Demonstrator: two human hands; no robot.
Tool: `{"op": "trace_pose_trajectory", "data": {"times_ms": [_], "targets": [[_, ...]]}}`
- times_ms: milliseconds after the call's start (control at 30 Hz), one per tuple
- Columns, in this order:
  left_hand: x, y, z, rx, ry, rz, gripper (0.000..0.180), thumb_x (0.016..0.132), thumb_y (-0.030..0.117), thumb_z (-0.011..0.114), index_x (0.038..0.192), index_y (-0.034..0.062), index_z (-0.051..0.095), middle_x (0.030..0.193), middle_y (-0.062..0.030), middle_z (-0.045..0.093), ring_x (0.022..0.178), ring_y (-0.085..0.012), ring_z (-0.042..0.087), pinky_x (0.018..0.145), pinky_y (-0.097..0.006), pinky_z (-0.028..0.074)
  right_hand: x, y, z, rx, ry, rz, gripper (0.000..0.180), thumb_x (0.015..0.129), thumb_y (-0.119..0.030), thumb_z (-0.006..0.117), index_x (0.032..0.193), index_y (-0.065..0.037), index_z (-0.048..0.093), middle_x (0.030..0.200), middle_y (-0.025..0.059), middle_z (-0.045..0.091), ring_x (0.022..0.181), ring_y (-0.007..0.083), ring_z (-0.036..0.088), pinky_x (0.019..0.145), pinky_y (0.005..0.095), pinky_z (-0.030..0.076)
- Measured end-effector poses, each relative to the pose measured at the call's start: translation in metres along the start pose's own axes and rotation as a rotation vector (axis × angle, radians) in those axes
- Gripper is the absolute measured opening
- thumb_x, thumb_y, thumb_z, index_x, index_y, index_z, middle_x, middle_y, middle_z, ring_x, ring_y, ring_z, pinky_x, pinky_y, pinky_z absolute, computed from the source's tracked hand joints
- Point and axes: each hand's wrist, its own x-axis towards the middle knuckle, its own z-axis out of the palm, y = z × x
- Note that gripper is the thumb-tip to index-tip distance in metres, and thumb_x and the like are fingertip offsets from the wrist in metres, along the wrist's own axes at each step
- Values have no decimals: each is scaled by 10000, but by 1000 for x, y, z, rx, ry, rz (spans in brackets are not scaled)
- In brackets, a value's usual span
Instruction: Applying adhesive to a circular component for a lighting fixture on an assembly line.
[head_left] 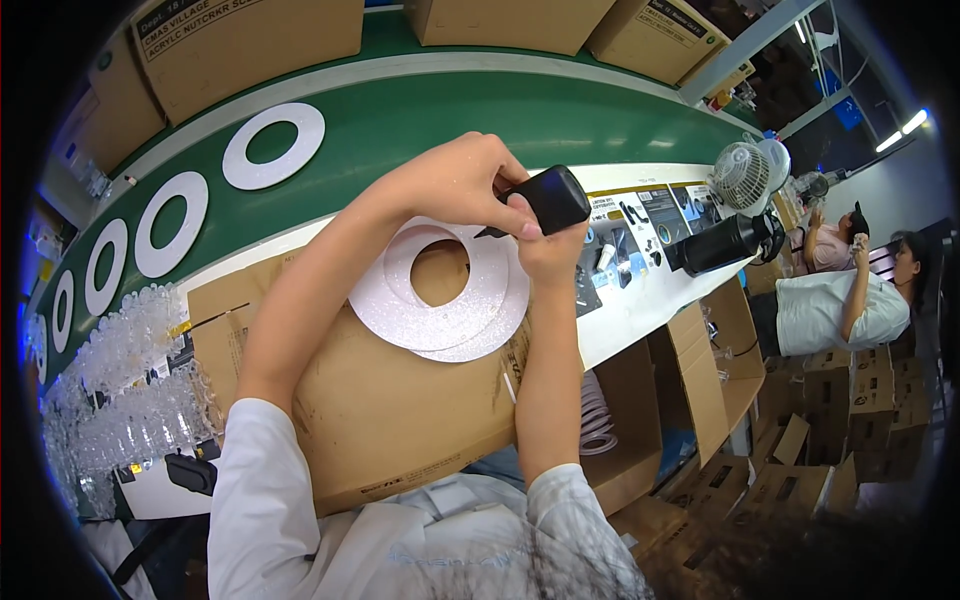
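Two glittery white flat rings (487, 325) lie overlapping on a cardboard sheet (400, 410) in front of me. Above their far right edge, my left hand (470, 182) is closed around a black, blocky hand-held tool (557, 200) with a narrow dark tip pointing left over the rings. Its exact kind cannot be made out. My right hand (552, 255) is closed against the underside of the same tool, touching the left fingertips. Its own fingers are mostly hidden behind the tool and the left hand.
On the green conveyor belt (400, 125) lie several white rings (273, 147). Clear plastic pieces (140, 410) crowd the left. To the right are a black cylindrical device (722, 243), a fan (745, 175) and an open carton (690, 370) with stacked rings beside it. Two people sit beyond.
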Motion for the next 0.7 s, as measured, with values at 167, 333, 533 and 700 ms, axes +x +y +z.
{"op": "trace_pose_trajectory", "data": {"times_ms": [167, 333, 533, 700], "targets": [[0, -8, -2, -14, -1, -1, 420, 657, 297, 830, 926, -15, 749, 567, -75, 571, 520, -143, 462, 511, -312, 391, -1, 3, 3, -36, -2, -22, 135, 800, -55, 727, 863, -6, 619, 786, 15, 637, 706, 90, 576, 639, 250, 475], [2, -3, -5, 33, -76, -68, 457, 687, 222, 847, 1057, -18, 726, 759, -101, 712, 666, -128, 617, 670, -281, 519, 0, 2, 2, -76, 5, -28, 118, 789, -48, 726, 842, 4, 633, 779, 25, 641, 702, 105, 588, 637, 254, 477], [1, -5, -6, -15, -74, -67, 441, 696, 224, 848, 1044, -19, 730, 730, -78, 695, 653, -98, 584, 640, -267, 498, 0, 2, 3, -77, 1, -30, 112, 785, -43, 725, 838, 18, 647, 777, 39, 659, 689, 118, 613, 632, 257, 492], [2, -8, -5, -28, -74, -60, 413, 699, 192, 845, 1032, -24, 732, 730, -66, 691, 654, -87, 570, 638, -262, 488, 0, 1, 3, -110, 0, -34, 122, 783, -49, 732, 841, 18, 648, 778, 40, 662, 690, 116, 617, 635, 255, 495]]}}
